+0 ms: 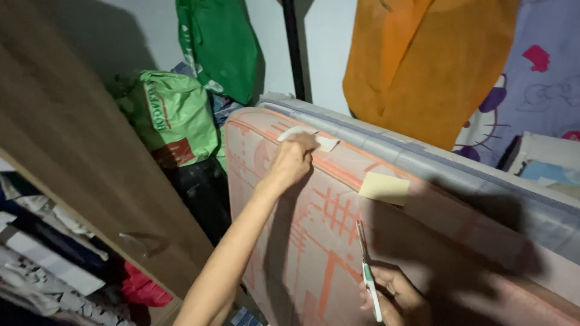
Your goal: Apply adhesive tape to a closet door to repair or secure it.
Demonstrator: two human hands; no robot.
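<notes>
Fingers of left hand (pixel 294 158) pinch white tape (pixel 308 136) on soft patterned mattress (pixel 314 241); right hand (pixel 396 296) grips slim scissors (pixel 367 271).

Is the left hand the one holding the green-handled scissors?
No, the green-handled scissors sit in the right hand, while the left hand presses a white strip on the pink patterned mattress.

a home storage corner: upended mattress (pixel 314 241), open wardrobe door (pixel 78 151) (clothes inside), stuffed green bags (pixel 175 115), hanging cartoon sheet (pixel 538 78)
</notes>
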